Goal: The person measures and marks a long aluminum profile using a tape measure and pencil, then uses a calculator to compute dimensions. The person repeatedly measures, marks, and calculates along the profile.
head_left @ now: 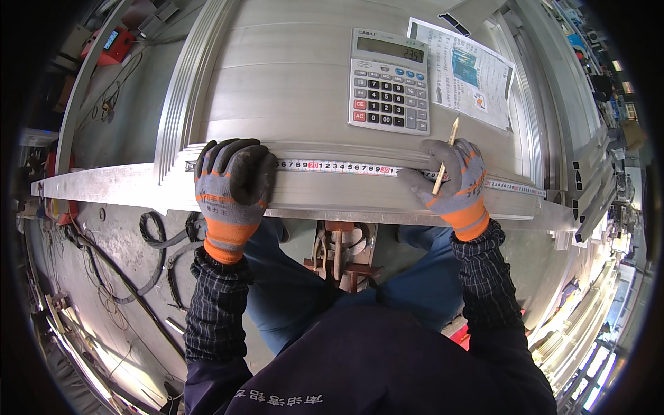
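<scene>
A white measuring tape (346, 167) lies stretched along a long aluminium profile (111, 183) at the near edge of the workbench. My left hand (232, 187), in a grey and orange glove, presses flat on the tape and the profile at the left. My right hand (453, 181), gloved the same way, rests on the tape farther right and grips a pencil (446, 155) that points down at the tape.
A grey desk calculator (389, 81) sits on the aluminium sheet (283, 83) behind the tape, with a printed paper (470, 72) to its right. More aluminium profiles (588, 187) are stacked at the right. Cables (155, 235) lie on the floor at the left.
</scene>
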`<action>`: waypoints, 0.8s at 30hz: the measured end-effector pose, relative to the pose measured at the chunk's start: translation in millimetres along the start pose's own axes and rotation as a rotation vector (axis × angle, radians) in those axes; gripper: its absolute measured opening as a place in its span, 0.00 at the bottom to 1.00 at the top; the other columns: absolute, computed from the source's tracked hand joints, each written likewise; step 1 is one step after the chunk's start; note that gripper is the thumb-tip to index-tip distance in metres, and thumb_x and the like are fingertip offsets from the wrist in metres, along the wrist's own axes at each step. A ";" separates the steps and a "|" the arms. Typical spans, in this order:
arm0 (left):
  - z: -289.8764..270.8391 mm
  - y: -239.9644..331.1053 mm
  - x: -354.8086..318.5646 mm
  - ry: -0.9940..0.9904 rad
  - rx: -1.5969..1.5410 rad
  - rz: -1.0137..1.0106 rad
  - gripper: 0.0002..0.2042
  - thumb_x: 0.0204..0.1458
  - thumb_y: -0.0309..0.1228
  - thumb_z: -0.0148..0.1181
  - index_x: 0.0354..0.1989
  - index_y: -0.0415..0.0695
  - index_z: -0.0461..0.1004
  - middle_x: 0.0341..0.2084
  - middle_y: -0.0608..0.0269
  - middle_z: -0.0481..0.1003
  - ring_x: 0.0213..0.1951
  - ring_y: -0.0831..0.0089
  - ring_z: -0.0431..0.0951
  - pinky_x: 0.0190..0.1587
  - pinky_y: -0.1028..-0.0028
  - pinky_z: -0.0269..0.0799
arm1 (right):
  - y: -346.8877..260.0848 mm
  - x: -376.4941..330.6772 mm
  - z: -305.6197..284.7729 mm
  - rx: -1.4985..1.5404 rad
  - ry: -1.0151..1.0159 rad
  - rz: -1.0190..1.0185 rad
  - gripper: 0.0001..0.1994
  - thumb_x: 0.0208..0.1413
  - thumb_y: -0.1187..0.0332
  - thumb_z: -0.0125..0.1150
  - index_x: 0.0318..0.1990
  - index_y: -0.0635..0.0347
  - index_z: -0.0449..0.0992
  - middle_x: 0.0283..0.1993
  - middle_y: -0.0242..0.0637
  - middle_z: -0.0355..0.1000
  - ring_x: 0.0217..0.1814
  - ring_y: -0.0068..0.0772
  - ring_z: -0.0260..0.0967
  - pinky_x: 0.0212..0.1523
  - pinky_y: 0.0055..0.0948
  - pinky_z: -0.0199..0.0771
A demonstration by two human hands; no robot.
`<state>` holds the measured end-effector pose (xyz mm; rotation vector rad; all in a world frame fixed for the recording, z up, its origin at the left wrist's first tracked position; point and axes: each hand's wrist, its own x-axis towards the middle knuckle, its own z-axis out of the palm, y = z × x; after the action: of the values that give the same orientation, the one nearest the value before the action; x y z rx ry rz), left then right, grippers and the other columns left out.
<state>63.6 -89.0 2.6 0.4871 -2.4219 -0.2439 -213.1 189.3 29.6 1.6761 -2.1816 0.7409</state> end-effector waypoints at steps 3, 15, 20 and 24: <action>1.1 -1.1 -0.7 -0.004 -0.002 -0.002 0.10 0.59 0.34 0.79 0.46 0.48 0.88 0.46 0.60 0.88 0.52 0.53 0.87 0.63 0.51 0.79 | -0.5 -0.2 1.1 0.010 0.008 -0.002 0.27 0.47 0.53 0.92 0.50 0.53 0.86 0.36 0.35 0.83 0.39 0.50 0.80 0.46 0.50 0.76; -2.1 3.7 2.4 -0.003 -0.024 -0.011 0.10 0.60 0.32 0.78 0.47 0.46 0.88 0.47 0.58 0.88 0.51 0.51 0.86 0.61 0.52 0.81 | 3.4 -1.0 1.1 0.009 0.004 -0.028 0.29 0.43 0.55 0.93 0.50 0.57 0.85 0.41 0.41 0.85 0.39 0.54 0.80 0.46 0.51 0.79; -1.9 3.6 2.9 -0.010 -0.018 0.004 0.10 0.60 0.31 0.78 0.47 0.47 0.88 0.46 0.58 0.88 0.50 0.51 0.86 0.60 0.52 0.81 | 5.4 -3.2 1.7 0.003 0.018 -0.030 0.29 0.46 0.53 0.92 0.50 0.56 0.85 0.45 0.40 0.87 0.41 0.52 0.79 0.48 0.51 0.79; -0.5 1.9 1.7 -0.009 -0.019 0.008 0.10 0.59 0.31 0.77 0.48 0.47 0.88 0.46 0.58 0.88 0.50 0.51 0.86 0.59 0.52 0.81 | 5.8 -3.5 2.4 0.016 0.018 -0.022 0.28 0.48 0.53 0.91 0.51 0.56 0.84 0.46 0.41 0.87 0.41 0.52 0.79 0.49 0.52 0.79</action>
<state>62.2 -88.0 4.5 0.4692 -2.4277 -0.2665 -217.5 191.8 24.6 1.6921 -2.1471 0.7668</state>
